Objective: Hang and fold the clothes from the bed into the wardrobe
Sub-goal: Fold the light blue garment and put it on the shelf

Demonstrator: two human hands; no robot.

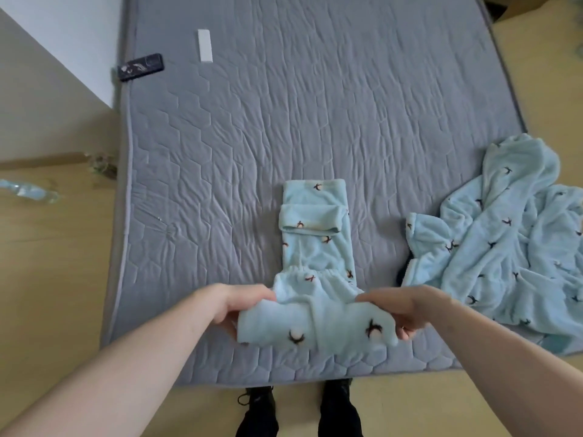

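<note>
Your left hand and right hand are each gripping one side of the near end of the light-blue fleece pajama pants, which are lying part-folded on the gray quilted mattress; the matching fleece top is lying just beside them, to your right.

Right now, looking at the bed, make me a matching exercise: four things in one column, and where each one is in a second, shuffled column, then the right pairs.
Things:
1. Pajama pants
2. Pajama top
3. White remote
4. Dark remote

Places:
A. At the far left edge of the mattress
B. Crumpled at the right side of the bed
C. Near edge, gripped by left hand and right hand
D. Lying flat at the far end, beside the dark one

Pairs: 1-C, 2-B, 3-D, 4-A
</note>
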